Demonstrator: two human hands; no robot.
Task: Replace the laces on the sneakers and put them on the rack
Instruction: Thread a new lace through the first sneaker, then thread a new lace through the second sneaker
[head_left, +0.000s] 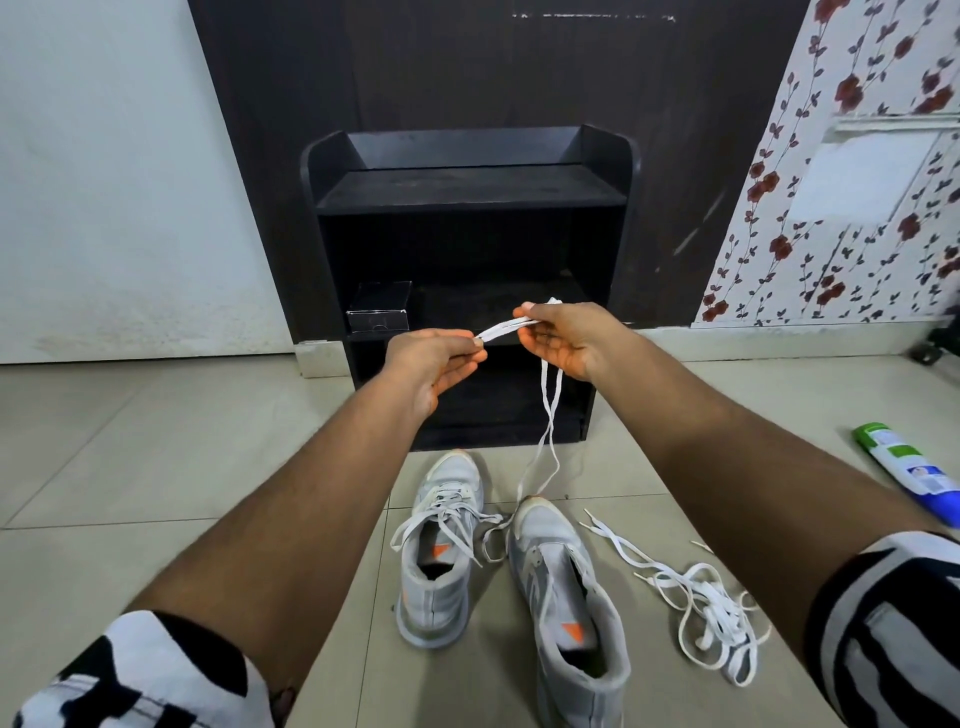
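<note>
While the lace (545, 395) is held up in front of the black rack (470, 192), both hands are closed on its upper part: the left hand (434, 364) pinches one end of a folded, doubled stretch between thumb and forefinger, and the right hand (563, 340) grips the other end of that stretch, with two strands hanging from it down to the toe of the right sneaker (566, 597). Whether those strands are threaded through that shoe's eyelets cannot be told. The left sneaker (441, 551) stands just beside it on the tiled floor (156, 467), laced but untied. A loose heap of white laces (706, 603) lies on the floor to the right of the pair; which laces are old and which new cannot be told. The step in hand appears to be gathering or evening out one lace. To do it well, keep the doubled stretch flat and untwisted, match the two tips so both sides come out equal, and hold the hanging strands clear of the heap to avoid tangling. The rack shelves are mostly free, apart from a small dark box (379, 312) on the middle shelf.
</note>
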